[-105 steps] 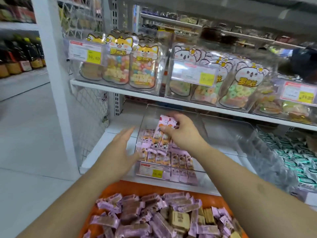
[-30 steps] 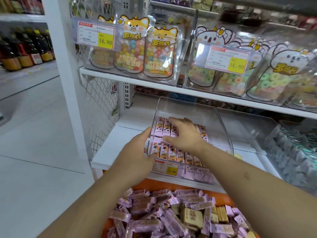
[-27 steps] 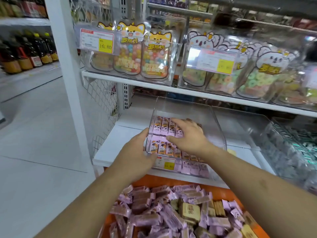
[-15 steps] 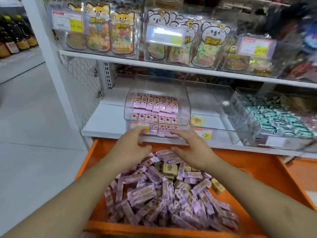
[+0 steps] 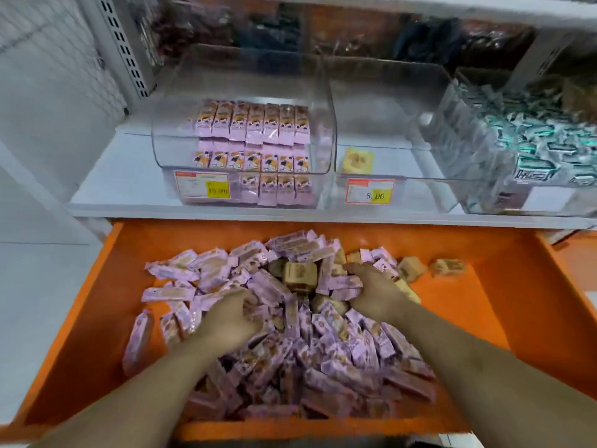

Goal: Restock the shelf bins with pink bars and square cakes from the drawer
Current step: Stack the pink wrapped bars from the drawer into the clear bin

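**Presently: both hands in the drawer stock**

Head view: the orange drawer [image 5: 533,318] is pulled out below the shelf [image 5: 129,205], heaped with pink bars [image 5: 339,357] and square cakes [image 5: 298,274]. Left hand [image 5: 231,318] and right hand [image 5: 376,294] are dug into the heap, fingers curled among wrappers; whether either grips one, I cannot tell. The left clear bin [image 5: 161,150] holds rowed pink bars; the adjoining bin [image 5: 420,185] holds one yellow cake [image 5: 358,160].

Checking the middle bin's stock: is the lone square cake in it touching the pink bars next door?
Apart. The head view shows the square cake alone in its clear bin, with the bin walls between it and the pink bars.
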`<state>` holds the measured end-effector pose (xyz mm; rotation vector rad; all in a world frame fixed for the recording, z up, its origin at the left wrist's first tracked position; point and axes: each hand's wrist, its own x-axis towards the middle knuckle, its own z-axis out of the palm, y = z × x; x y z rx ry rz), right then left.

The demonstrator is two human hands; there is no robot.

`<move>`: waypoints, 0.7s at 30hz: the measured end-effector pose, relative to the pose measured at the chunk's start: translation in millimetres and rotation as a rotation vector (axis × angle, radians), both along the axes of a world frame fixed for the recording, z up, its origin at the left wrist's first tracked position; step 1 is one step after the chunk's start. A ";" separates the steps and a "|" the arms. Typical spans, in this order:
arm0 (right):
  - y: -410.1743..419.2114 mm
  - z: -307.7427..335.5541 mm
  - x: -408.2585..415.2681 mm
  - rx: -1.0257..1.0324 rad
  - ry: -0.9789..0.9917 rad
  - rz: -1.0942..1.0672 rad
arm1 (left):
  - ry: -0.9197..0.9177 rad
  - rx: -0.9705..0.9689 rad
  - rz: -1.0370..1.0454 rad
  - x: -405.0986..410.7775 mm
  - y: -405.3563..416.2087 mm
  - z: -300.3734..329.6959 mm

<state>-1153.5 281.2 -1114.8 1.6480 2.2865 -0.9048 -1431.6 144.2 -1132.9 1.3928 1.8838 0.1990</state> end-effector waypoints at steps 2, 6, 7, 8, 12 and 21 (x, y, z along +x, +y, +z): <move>8.8 -24.2 2.9 -0.007 -0.004 0.000 | 0.046 -0.025 -0.028 -3.5 5.0 -18.4; 18.2 -48.8 1.8 0.019 -0.035 0.024 | 0.156 -0.031 -0.081 -6.7 17.3 -39.7; 17.4 -48.2 -0.1 0.042 -0.072 0.049 | 0.187 -0.040 -0.109 -5.0 18.6 -39.4; 14.9 -43.6 -3.2 0.052 -0.104 0.055 | 0.197 -0.038 -0.131 -3.5 18.9 -40.7; 13.6 -45.1 0.5 0.157 -0.110 0.043 | 0.165 -0.028 -0.111 3.8 14.3 -36.3; 3.4 50.9 -8.8 -0.059 0.222 -0.095 | -0.031 0.053 0.110 9.7 12.7 48.8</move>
